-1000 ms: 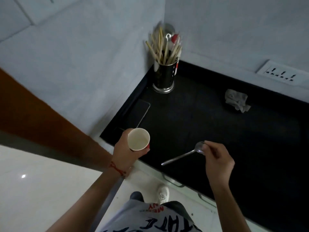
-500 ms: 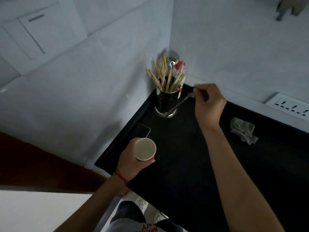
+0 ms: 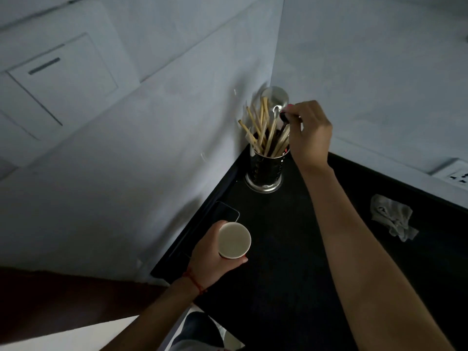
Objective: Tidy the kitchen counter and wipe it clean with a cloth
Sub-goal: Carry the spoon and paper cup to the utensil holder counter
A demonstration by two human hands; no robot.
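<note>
My right hand point(image 3: 309, 133) is at the top of the steel utensil holder point(image 3: 266, 171) in the counter's far corner. It pinches the bowl end of a metal spoon point(image 3: 283, 122), whose handle points down among the wooden chopsticks in the holder. My left hand point(image 3: 207, 254) grips a white paper cup point(image 3: 234, 240), upright and looking empty, above the near left part of the black counter point(image 3: 278, 274). A crumpled grey cloth point(image 3: 392, 216) lies on the counter to the right, apart from both hands.
A dark phone point(image 3: 225, 211) lies flat by the left wall, just beyond the cup. A steel ladle point(image 3: 274, 97) stands in the holder. A wall socket point(image 3: 455, 173) sits at the right edge. Walls close the counter on the left and at the back.
My right hand carried the spoon from the near counter up to the holder and turned its handle down into it. My left hand stayed put with the cup.
</note>
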